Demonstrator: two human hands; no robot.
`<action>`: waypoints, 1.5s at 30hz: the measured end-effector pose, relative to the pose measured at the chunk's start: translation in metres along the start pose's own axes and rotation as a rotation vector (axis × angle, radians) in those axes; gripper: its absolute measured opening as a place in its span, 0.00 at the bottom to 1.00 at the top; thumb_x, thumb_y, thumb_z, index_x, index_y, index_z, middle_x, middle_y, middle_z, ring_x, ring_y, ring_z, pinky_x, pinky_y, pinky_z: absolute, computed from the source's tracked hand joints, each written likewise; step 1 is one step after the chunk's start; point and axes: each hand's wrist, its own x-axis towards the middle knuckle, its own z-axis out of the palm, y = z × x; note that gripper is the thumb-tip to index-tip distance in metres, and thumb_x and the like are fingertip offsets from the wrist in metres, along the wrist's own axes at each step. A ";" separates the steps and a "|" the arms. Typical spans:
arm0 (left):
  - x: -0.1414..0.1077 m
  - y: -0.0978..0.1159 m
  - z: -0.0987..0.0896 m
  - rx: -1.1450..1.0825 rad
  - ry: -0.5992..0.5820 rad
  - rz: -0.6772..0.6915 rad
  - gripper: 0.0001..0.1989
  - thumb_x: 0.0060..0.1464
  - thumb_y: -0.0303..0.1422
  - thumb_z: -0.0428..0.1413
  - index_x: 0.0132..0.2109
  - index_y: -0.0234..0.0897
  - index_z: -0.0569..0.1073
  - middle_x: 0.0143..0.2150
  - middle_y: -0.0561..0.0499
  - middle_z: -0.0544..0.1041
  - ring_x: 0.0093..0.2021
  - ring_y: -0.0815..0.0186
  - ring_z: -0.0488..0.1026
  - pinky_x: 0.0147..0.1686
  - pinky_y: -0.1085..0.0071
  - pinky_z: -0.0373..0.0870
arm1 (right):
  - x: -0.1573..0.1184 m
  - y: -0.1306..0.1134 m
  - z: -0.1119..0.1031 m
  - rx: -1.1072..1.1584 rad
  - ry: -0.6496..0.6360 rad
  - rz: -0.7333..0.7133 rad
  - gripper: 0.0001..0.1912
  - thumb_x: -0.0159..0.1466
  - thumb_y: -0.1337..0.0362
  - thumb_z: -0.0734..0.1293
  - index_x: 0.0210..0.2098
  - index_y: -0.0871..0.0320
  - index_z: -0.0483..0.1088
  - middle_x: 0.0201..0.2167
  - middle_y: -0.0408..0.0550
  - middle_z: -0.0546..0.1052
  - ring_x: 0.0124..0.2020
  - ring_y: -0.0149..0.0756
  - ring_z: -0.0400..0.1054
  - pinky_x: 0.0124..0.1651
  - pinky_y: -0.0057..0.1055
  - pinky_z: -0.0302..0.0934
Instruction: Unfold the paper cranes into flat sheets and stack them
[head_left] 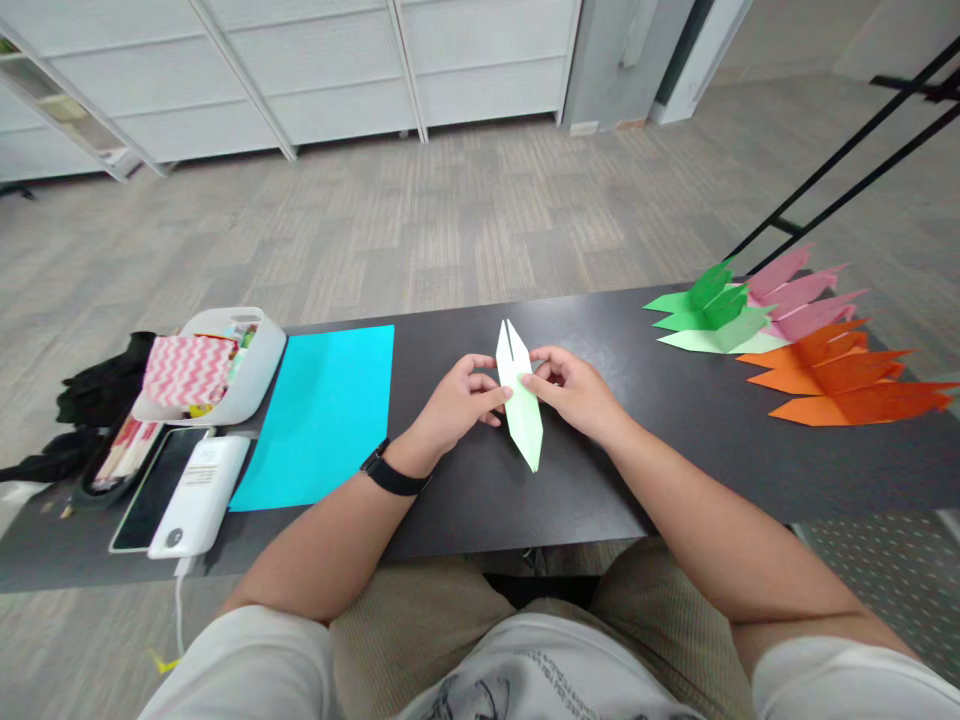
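A pale green folded origami paper (524,425), long and pointed at both ends, is between my hands over the dark table. A slit runs down from its far tip. My left hand (463,398) pinches its left edge, thumb on top and fingers curled at the side. From the right, my right hand (574,388) grips the other edge, its thumb lying on the paper's face. Fingertips behind the paper are partly hidden. A black band is on my left wrist.
Blue paper sheets (322,410) lie at left on the table (450,510). Beyond them are a white basket (262,360), a phone (154,495) and a white power bank (201,495) with a cable. Folded green (709,310), pink (806,295) and orange (847,385) paper cranes stand at right.
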 end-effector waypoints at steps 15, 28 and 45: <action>0.001 -0.008 -0.007 1.218 0.054 0.547 0.09 0.65 0.35 0.64 0.50 0.39 0.76 0.55 0.45 0.79 0.54 0.54 0.76 0.58 0.56 0.72 | 0.006 0.018 -0.007 -0.837 -0.099 -0.487 0.05 0.69 0.67 0.72 0.44 0.52 0.81 0.51 0.52 0.80 0.53 0.50 0.72 0.58 0.48 0.67; -0.010 0.000 -0.012 1.402 -0.104 0.561 0.17 0.67 0.44 0.62 0.57 0.41 0.77 0.64 0.43 0.78 0.62 0.48 0.71 0.57 0.50 0.67 | 0.004 0.022 -0.021 -0.873 -0.223 -0.505 0.13 0.70 0.60 0.73 0.53 0.49 0.82 0.59 0.51 0.81 0.58 0.54 0.71 0.58 0.53 0.62; 0.006 0.001 -0.028 1.164 -0.416 0.784 0.07 0.70 0.34 0.58 0.49 0.41 0.80 0.62 0.43 0.78 0.63 0.54 0.77 0.64 0.55 0.72 | 0.004 0.016 -0.032 -0.797 -0.310 -0.497 0.17 0.70 0.68 0.67 0.55 0.49 0.80 0.60 0.50 0.81 0.61 0.53 0.71 0.62 0.52 0.60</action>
